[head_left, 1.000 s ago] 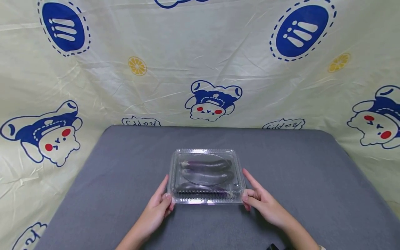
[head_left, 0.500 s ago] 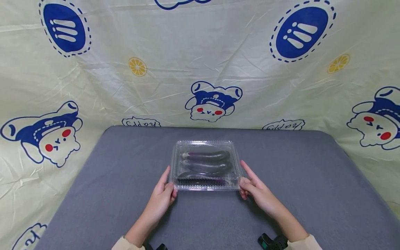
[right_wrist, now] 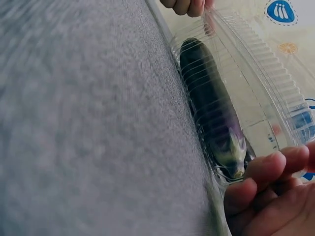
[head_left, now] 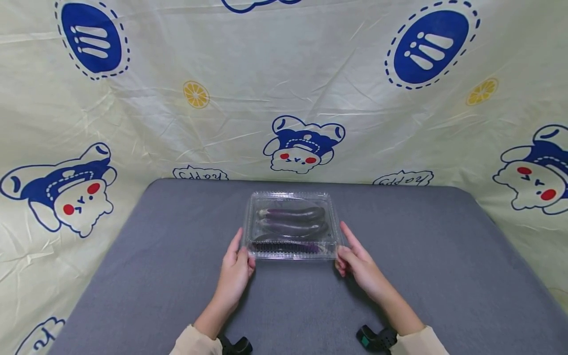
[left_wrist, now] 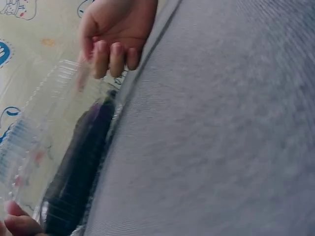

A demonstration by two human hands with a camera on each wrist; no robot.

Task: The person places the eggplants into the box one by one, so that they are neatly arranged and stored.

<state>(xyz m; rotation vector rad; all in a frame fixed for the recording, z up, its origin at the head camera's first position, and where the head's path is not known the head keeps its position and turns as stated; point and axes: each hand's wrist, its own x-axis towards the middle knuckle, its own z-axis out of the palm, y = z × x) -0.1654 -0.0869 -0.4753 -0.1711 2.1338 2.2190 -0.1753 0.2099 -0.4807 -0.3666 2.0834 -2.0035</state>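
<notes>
A clear plastic clamshell box (head_left: 252, 199) with its lid down is over the middle of the table. Dark purple eggplants (head_left: 293, 214) lie side by side inside, one of them (right_wrist: 209, 88) along the near wall with its stem end to the right. My left hand (head_left: 233, 276) grips the box's near left corner, thumb on the rim and index finger along the side. At the near right corner, my right hand (head_left: 365, 273) grips it in much the same way. Both hands also appear in each wrist view. Whether the box's underside touches the cloth cannot be told.
Grey cloth (head_left: 177, 296) covers the table, whose far edge runs just behind the box. A pale printed curtain (head_left: 235, 123) hangs behind and at both sides. Black wrist devices (head_left: 377, 340) sit at both cuffs.
Both hands have carried the box of eggplants away from me, towards the table's far edge, still gripping its corners. Sleeves and wrist devices have come into the head view.
</notes>
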